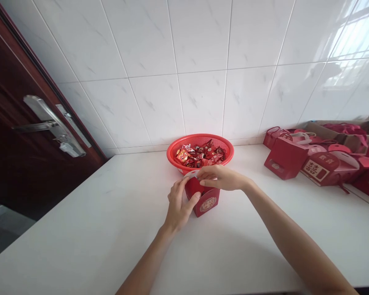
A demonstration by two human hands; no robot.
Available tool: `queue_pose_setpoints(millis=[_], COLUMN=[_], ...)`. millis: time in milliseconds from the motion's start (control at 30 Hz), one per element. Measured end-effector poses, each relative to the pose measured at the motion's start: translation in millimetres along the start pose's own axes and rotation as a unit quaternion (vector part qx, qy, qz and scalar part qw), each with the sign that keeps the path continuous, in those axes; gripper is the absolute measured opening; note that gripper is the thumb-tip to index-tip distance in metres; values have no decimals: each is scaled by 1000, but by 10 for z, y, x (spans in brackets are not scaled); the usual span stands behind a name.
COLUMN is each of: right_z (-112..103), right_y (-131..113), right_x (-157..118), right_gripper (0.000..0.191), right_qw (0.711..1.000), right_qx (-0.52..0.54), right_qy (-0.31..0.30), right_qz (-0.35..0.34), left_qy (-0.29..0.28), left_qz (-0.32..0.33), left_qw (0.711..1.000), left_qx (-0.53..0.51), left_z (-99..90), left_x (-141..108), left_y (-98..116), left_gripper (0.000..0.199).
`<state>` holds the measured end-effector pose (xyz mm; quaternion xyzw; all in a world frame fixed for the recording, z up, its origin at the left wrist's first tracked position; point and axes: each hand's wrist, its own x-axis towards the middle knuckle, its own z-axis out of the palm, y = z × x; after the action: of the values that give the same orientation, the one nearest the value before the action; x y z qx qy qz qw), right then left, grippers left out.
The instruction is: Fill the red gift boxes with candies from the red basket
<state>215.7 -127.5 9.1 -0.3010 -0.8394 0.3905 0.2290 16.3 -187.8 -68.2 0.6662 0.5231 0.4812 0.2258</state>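
Note:
A small red gift box [208, 203] with a gold round emblem on its front stands on the white counter. My left hand [178, 205] grips its left side, thumb at the near top edge and fingers along the far side. Over the top of the box is my right hand [221, 178], its fingers bent down at the opening; whether they pinch a flap or something else is hidden. Just behind the box sits a red plastic basket [229, 157] holding many red-wrapped candies [203, 155].
More red gift boxes [285, 157] crowd the right side of the white counter [117, 213], beside an open cardboard carton [315, 127]. A white tiled wall [153, 98] rises behind. At the left is a dark red door [15, 135] with a metal handle [53, 125].

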Motion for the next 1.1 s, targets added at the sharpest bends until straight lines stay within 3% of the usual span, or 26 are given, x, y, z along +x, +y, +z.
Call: queue_pose_setpoints(millis=[200, 400, 633, 733, 933, 1100], right_z=[-54, -142, -249, -234, -153, -132], right_y=[26, 6, 7, 41, 92, 53], right_x=[-17, -78, -154, -141, -91, -105], right_gripper=[22, 29, 50, 48, 48, 41], right_qw=[1000, 999, 998, 996, 990, 982], right_qx=[-24, -43, -21, -33, -101, -145], right_qy=[18, -15, -48, -37, -19, -15], right_qz=[-9, 9, 45, 70, 101, 120], left_qy=[-44, -61, -15, 6, 17, 5], left_qz=[14, 21, 35, 47, 35, 32], left_qw=[999, 997, 999, 999, 999, 999], left_qx=[-25, -40, -6, -3, -37, -3], left_z=[-22, -45, -13, 1, -16, -14], left_x=[16, 6, 16, 18, 17, 37], left_y=[3, -11, -11, -4, 45, 5], left_gripper=[34, 39, 30, 27, 49, 29])
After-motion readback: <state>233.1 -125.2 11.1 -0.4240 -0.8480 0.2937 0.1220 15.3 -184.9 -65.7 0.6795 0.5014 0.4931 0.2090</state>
